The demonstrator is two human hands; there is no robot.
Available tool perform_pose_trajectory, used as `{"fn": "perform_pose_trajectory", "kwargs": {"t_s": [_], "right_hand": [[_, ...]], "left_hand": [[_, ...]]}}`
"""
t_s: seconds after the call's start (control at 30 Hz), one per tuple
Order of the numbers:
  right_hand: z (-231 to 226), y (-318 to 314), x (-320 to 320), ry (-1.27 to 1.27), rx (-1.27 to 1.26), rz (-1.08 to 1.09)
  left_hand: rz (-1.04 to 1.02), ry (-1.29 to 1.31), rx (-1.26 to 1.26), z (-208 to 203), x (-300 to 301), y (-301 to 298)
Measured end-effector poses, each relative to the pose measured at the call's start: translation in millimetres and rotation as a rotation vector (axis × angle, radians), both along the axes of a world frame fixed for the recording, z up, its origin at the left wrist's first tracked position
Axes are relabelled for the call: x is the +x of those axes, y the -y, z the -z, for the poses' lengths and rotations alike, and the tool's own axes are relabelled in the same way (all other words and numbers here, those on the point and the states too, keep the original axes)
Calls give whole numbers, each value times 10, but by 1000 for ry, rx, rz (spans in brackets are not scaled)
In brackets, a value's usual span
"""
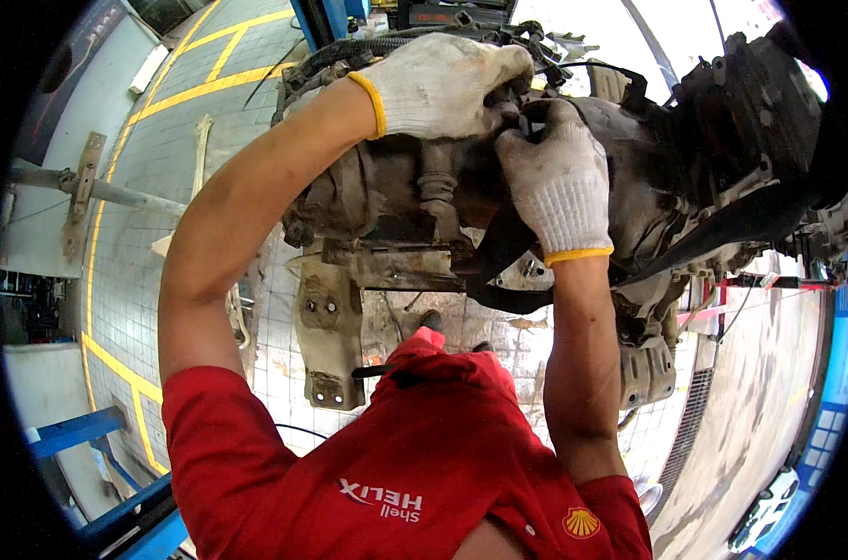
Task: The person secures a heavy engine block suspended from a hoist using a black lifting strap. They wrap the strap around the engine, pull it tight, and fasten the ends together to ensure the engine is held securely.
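Note:
A large, greasy engine and gearbox assembly (629, 140) stretches across in front of me. Both hands wear white knitted gloves with yellow cuffs and meet at its upper middle. My left hand (443, 89) reaches over the top, its fingers curled down at a small dark part. From below comes my right hand (559, 177), thumb and fingers bent together at the same spot. What they pinch is hidden between the gloves. Under them sits a ribbed, dirty metal piece (438, 187). A black strap-like band (508, 257) loops beside my right wrist.
Below the assembly hangs a metal bracket (329, 327) with bolt holes; another bracket (648, 373) is at the right. Blue metal beams (79, 431) stand at lower left. Yellow lines (214, 86) mark the tiled floor. A white car (764, 509) is far off at lower right.

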State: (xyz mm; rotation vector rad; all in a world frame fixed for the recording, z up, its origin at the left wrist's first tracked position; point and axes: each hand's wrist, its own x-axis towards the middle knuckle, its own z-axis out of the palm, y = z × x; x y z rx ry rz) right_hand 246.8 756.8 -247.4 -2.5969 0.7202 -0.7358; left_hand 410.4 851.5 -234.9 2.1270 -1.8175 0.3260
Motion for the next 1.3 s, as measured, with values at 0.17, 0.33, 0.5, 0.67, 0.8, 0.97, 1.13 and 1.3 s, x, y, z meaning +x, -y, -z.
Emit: {"fn": "perform_pose_trajectory", "kwargs": {"t_s": [0.17,0.33,0.5,0.67,0.8,0.97,1.13,1.3], "right_hand": [[9,-131,97,35,3,2],[60,-146,-68,93,-53,-7],[21,-107,-29,49,11,-17],[44,-61,-38,51,74,22],[-27,-86,-61,16,121,39],[71,-29,-62,156,-38,-56],[120,-20,-53,168,-41,-49],[92,-140,-10,128,20,27]], "left_hand": [[131,-58,99,-96,259,-55],[77,-151,295,-284,99,-61],[175,-119,155,-159,192,-39],[274,47,26,-98,157,-140],[321,51,18,-59,117,-209],[278,205,-7,-15,-3,-223],[173,203,18,76,-57,-145],[130,-14,-31,-5,-25,-113]]}}
